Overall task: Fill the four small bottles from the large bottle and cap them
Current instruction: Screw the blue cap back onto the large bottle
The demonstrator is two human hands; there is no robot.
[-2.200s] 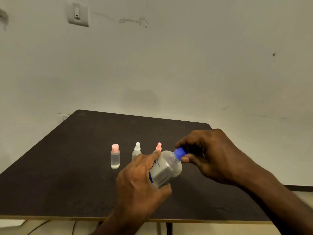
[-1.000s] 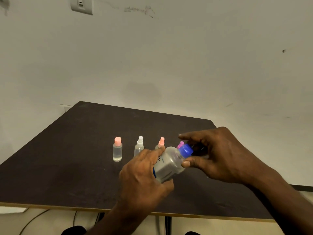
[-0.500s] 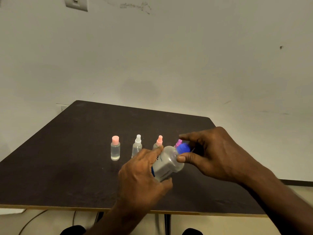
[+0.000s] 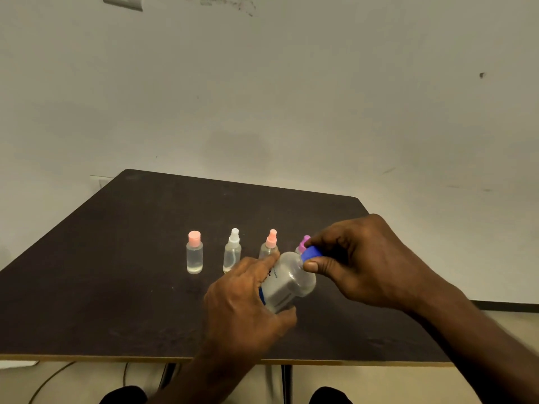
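My left hand [image 4: 242, 304] grips the body of the large clear bottle [image 4: 287, 282], tilted above the dark table [image 4: 116, 287]. My right hand [image 4: 358, 260] pinches the large bottle's blue cap [image 4: 311, 253] between thumb and fingers. Behind them a row of small capped bottles stands upright: a flat pink-capped bottle [image 4: 194, 252] holding clear liquid, a white spray bottle [image 4: 232, 249], a pink spray bottle [image 4: 270, 244] partly behind my left fingers, and a purple-topped bottle [image 4: 304, 242] mostly hidden by the large bottle and my right hand.
The table's front edge [image 4: 145, 358] runs just below my wrists, its right rear corner [image 4: 357, 199] near the wall. A wall [image 4: 291, 97] rises behind, with a switch plate [image 4: 122, 1] at top left. Cables [image 4: 49, 380] hang below the table.
Both hands have stayed on the large bottle and its blue cap; my right fingers have shifted slightly around the cap. The view has dipped a little. The small bottles have not moved.
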